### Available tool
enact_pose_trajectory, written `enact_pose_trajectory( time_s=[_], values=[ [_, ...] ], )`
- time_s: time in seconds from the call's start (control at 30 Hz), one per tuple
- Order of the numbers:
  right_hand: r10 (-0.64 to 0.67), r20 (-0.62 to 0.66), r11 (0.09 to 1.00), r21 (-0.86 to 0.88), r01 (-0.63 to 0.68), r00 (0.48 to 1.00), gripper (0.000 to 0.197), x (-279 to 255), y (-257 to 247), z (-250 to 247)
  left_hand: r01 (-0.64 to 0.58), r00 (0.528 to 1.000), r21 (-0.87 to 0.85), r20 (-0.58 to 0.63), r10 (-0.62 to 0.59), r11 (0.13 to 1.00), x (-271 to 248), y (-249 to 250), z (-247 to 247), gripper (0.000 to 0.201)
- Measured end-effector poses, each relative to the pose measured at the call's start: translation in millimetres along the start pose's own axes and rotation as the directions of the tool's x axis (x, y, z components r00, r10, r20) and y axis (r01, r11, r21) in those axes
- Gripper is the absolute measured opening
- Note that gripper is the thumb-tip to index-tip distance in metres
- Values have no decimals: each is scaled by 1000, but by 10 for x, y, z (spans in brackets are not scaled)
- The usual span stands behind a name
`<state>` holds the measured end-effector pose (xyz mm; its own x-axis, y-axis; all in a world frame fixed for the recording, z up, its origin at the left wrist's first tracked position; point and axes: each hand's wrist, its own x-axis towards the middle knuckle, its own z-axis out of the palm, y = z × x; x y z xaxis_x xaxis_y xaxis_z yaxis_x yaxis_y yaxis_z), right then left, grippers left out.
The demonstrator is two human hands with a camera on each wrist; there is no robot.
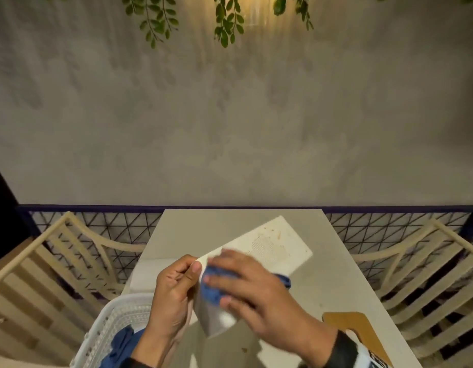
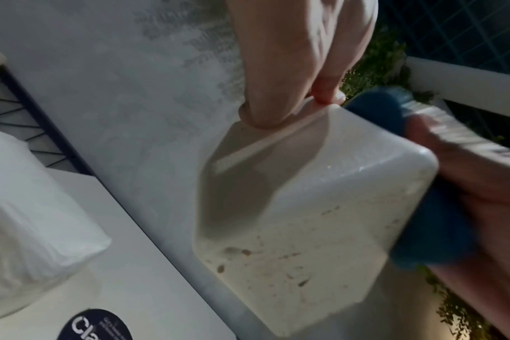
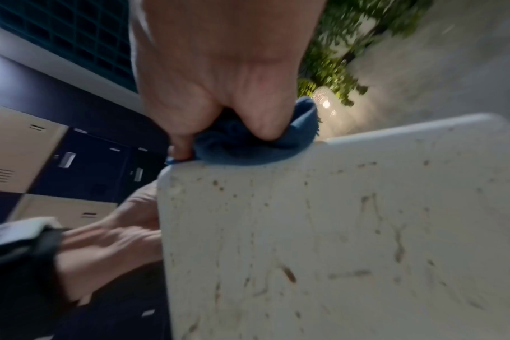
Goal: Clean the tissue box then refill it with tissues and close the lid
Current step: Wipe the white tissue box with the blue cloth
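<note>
A white tissue box (image 1: 272, 245), speckled with brown stains, is held tilted above the table. My left hand (image 1: 174, 290) pinches its near corner between thumb and fingers. My right hand (image 1: 256, 285) grips a bunched blue cloth (image 1: 212, 285) and presses it against the box's upper side. In the left wrist view the left fingers (image 2: 291, 80) clamp the box's (image 2: 306, 218) edge, with the cloth (image 2: 434, 230) on its right flank. The right wrist view shows the cloth (image 3: 248, 147) at the top corner of the stained box (image 3: 350, 230). A wooden lid (image 1: 357, 333) lies at the lower right.
A wrapped pack of white tissues (image 1: 147, 274) lies on the pale table (image 1: 336, 288) to the left. A white basket (image 1: 105, 328) holding blue fabric stands at the near left corner. Slatted chairs (image 1: 44, 274) flank the table, with a wire fence and grey wall behind.
</note>
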<state>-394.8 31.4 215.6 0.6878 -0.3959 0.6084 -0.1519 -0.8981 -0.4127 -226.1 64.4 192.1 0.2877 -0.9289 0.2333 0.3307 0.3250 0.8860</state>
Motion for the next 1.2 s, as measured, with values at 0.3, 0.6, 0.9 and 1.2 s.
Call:
enact_pose_trajectory(
  time_s=[0.3,0.6,0.9,1.2],
  values=[
    [5,-1,1000,-5,-5,1000,37,1,78,-50,-7,1000,10,3,7,1000,-33,7,11,55],
    [89,12,992,89,-90,996,37,93,132,-127,-15,1000,39,5,15,999,-98,-32,53,56],
    [225,1,970,95,-224,974,39,125,198,-160,-35,999,92,-16,37,995,-100,-90,118,56],
    [420,-122,898,196,-393,899,33,161,238,-181,-121,989,224,-54,136,967,-144,-198,235,29]
  ],
)
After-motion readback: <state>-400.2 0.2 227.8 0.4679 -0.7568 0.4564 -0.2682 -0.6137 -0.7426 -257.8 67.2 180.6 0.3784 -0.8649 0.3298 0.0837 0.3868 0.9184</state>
